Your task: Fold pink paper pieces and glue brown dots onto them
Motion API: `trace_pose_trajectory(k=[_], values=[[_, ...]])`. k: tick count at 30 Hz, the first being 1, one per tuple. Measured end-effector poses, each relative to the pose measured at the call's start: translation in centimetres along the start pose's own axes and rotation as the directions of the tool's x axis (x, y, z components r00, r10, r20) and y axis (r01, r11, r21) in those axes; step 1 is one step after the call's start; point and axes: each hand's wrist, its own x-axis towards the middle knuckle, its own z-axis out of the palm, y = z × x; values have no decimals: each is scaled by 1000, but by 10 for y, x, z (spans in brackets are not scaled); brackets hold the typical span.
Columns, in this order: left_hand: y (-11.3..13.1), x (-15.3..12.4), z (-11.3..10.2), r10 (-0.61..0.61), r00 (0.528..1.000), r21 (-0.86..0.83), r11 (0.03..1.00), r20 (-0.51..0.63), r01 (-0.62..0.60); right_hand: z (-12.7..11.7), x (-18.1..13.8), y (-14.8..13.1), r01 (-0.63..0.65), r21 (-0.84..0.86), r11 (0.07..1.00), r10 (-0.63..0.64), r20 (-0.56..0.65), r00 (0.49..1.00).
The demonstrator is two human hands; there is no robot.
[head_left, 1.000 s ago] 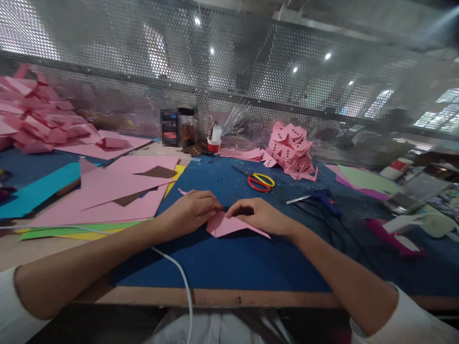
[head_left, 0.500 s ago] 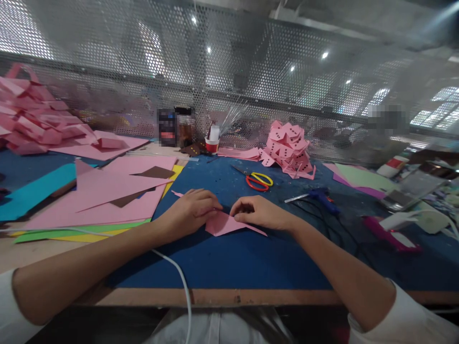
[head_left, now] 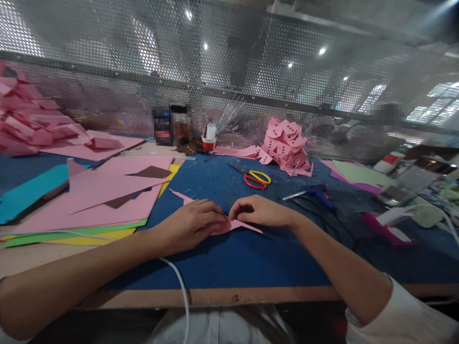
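Observation:
A pink paper piece with narrow pointed ends lies low over the blue mat, between my two hands. My left hand covers most of it, fingers together and pressed on the paper. One thin pink strip sticks out beyond the left hand's knuckles; whether it belongs to the same piece is hidden. On the other side, my right hand pinches the paper's upper edge between curled fingers and thumb. Red-and-yellow-handled scissors lie just beyond the hands.
Pink, green and yellow sheets are stacked at left, near a heap of folded pink paper. A dotted pink paper pile stands at the back. A blue glue gun with its cord lies right. A white cable crosses the table's front edge.
My left hand has slid right and toward me over the pink paper, covering more of it. More of the strip at its left now shows. The right hand keeps its pinch.

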Motion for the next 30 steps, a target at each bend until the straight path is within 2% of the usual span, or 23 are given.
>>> trace_pose_trajectory(k=[5, 9, 16, 24, 30], values=[[-2, -1, 0, -19, 1000, -17, 1000, -9, 19, 2, -1, 1, -12, 35, 999, 12, -3, 1000], [-1, -1, 0, -14, 1000, -22, 1000, 9, 15, 9, -5, -3, -6, -83, 997, 0, -74, 997], [-2, -1, 2, 19, 999, -11, 1000, 26, -18, 20, -15, -8, 54, -285, 957, -99, -145, 984], [0, 0, 0, 34, 999, 9, 999, 28, -34, 23, -16, -5, 125, -401, 907, -194, -134, 972], [-1, -1, 1, 53, 998, 21, 998, 28, -53, 23, -17, -3, 133, -407, 904, -197, -118, 973]])
